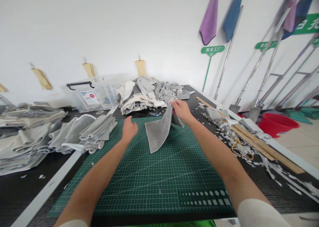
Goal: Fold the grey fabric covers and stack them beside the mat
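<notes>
My right hand [181, 110] pinches the top edge of a grey cloth [159, 132], which hangs folded over the green cutting mat [149, 184]. Its lower corner reaches down close to the mat. To the left of the cloth, my left hand [130, 129] hovers above the mat with nothing visible in it, thumb apart from the fingers. Beyond both hands lies a heap of grey and cream cloths [147, 92]. A small blue cutter-like tool [153, 114] rests in front of that heap.
Stacked grey cloths [27, 137] and a folded bundle [96, 132] lie left, near a clear lidded box [91, 96]. Along the right edge are wooden strips [264, 147], white scraps [245, 150] and scissors with yellow handles [236, 147]. A red bucket [277, 124] stands beyond the table.
</notes>
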The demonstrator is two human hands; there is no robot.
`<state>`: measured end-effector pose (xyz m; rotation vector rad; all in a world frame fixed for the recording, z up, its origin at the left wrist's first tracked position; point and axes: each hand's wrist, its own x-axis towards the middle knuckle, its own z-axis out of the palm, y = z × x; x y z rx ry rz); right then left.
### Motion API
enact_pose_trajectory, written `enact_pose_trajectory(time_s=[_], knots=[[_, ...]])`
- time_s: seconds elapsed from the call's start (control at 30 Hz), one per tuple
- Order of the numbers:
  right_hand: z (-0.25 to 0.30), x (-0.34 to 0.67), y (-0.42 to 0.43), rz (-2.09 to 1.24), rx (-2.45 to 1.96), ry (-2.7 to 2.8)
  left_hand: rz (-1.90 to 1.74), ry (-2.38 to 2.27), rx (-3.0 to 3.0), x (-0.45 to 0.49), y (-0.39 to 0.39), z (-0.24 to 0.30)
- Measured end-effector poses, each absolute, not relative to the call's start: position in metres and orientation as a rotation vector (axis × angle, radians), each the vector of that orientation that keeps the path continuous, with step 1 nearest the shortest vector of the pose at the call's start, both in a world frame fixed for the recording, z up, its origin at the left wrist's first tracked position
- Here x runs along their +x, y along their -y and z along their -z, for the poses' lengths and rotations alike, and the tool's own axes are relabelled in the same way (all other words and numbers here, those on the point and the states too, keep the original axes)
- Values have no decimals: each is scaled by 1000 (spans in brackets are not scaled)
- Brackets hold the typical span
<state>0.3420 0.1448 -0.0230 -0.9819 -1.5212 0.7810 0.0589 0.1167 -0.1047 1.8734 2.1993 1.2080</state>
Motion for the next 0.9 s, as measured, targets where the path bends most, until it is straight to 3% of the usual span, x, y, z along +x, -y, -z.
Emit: enact_pose_trajectory(time_s=[0.43,0.57,0.9], knots=[[25,337,-136,-869,-952,1569,-569,-1566,2575,120,-88,114],[25,344,-131,-728,-1051,1576,-266,-1672,2515,121,-86,119],[51,382,-92,-721,-1425,1506,-57,-1849,2225,98,-100,117]])
